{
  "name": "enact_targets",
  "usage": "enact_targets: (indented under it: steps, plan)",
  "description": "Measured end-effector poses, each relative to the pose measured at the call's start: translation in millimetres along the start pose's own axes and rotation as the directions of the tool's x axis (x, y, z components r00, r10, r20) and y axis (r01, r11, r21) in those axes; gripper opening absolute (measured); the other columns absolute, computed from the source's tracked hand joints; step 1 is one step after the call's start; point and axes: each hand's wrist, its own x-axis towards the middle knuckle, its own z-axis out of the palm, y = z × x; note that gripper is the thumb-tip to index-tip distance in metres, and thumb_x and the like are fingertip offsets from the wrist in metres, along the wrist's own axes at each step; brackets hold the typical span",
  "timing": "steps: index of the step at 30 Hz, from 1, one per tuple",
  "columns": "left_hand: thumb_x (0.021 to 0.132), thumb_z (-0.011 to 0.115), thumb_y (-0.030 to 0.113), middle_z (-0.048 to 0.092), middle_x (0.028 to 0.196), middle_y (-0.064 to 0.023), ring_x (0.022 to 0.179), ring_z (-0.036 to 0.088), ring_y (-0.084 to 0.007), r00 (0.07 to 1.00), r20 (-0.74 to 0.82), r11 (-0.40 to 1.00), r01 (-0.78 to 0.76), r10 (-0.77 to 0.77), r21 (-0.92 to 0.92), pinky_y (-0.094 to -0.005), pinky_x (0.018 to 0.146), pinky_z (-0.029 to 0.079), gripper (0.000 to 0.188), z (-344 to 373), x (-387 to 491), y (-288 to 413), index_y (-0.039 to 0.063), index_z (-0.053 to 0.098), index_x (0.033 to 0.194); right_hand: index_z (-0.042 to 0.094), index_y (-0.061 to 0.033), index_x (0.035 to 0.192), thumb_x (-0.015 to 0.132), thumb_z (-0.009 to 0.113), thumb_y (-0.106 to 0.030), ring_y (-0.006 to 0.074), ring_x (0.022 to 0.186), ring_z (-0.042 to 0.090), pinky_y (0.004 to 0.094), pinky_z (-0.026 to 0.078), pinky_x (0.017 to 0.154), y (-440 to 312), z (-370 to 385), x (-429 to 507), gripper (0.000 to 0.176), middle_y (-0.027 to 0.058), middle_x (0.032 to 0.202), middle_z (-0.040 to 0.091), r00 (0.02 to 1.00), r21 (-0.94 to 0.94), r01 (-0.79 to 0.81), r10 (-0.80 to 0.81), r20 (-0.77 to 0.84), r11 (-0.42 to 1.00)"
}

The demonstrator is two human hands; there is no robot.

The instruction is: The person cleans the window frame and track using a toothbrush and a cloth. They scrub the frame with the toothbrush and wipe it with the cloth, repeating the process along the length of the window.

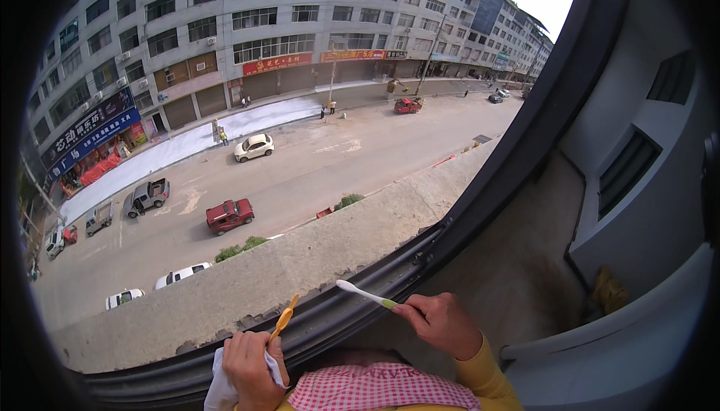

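Note:
My right hand [441, 324] grips the green end of a white and green toothbrush [363, 292]. Its white head points left, over the outer edge of the dark window track [332, 321]. Lower and to the left, my left hand [250, 363] is closed around a slim yellow tool [284, 316], perhaps plastic, whose upper end sticks up past the thumb. A white cloth [220, 387] is bunched in that same hand. Both hands are close to the track, which has grooves and some dirt at its right corner.
Beyond the track runs a rough concrete ledge [315, 259], with a long drop to a street [315, 169] with vehicles and people. A dark window frame [506, 146] rises at right. A pink checked apron [382, 387] covers my front. Indoors, a yellow-brown cloth-like item [610, 290] lies near the wall.

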Motion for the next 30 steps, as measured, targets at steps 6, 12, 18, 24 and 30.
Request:
enact_targets:
  steps: [6, 12, 18, 24, 30]
  plan:
    - [0.088, 0.063, 0.006, 0.052, 0.072, -0.0163, 0.067, 0.05, -0.0375, 1.0, 0.005, 1.0, -0.025, 0.025, -0.012, -0.0458, 0.063, 0.036, 0.011, -2, -1, -2, 0.002, 0.056, 0.081, 0.072, -0.0005, 0.082, 0.093, 0.073, -0.018, 0.0362, 0.052, 0.058, 0.0391, 0.04, 0.047, 18, -16, -1, 0.021, 0.0212, 0.064, 0.058, 0.947, -0.082, -0.2, 0.171, -0.272, 0.976]
    - [0.088, 0.063, 0.005, 0.053, 0.073, -0.0164, 0.069, 0.051, -0.0375, 1.0, 0.003, 1.0, -0.029, 0.029, -0.01, -0.0457, 0.064, 0.036, 0.01, -1, -2, 0, 0.001, 0.056, 0.081, 0.072, 0.0012, 0.085, 0.094, 0.073, -0.017, 0.0241, 0.046, 0.054, 0.0356, 0.039, 0.048, 17, -10, -10, 0.02, 0.0193, 0.061, 0.057, 0.968, 0.075, -0.152, 0.164, -0.19, 0.986]
    - [0.088, 0.063, 0.004, 0.054, 0.074, -0.0168, 0.07, 0.052, -0.0378, 1.0, -0.026, 1.0, -0.015, 0.015, 0.002, -0.0459, 0.065, 0.037, 0.009, -1, -2, 3, 0.001, 0.057, 0.082, 0.07, -0.0022, 0.081, 0.094, 0.071, -0.022, 0.0355, 0.057, 0.058, 0.0419, 0.043, 0.051, 16, -17, -12, 0.024, 0.0204, 0.066, 0.06, 0.994, 0.056, -0.105, 0.107, -0.037, 0.993]
    - [0.088, 0.066, 0.007, 0.055, 0.075, -0.0134, 0.072, 0.054, -0.0353, 0.998, -0.059, 0.998, -0.003, 0.007, 0.063, -0.0448, 0.066, 0.038, 0.011, 6, -6, -3, 0.003, 0.057, 0.084, 0.069, -0.005, 0.079, 0.096, 0.068, -0.028, 0.0408, 0.064, 0.063, 0.0462, 0.046, 0.053, 43, -22, -16, 0.029, 0.0203, 0.068, 0.062, 0.968, -0.077, -0.144, 0.124, -0.218, 0.987]
    - [0.088, 0.066, 0.008, 0.055, 0.075, -0.0141, 0.072, 0.054, -0.0355, 0.997, -0.074, 0.994, 0.034, -0.026, 0.103, -0.0446, 0.066, 0.039, 0.011, 8, -6, -1, 0.003, 0.057, 0.083, 0.069, -0.006, 0.079, 0.095, 0.069, -0.027, 0.0404, 0.063, 0.064, 0.0472, 0.047, 0.054, 26, -23, -23, 0.027, 0.0191, 0.068, 0.063, 0.991, 0.018, -0.127, 0.128, -0.043, 0.992]
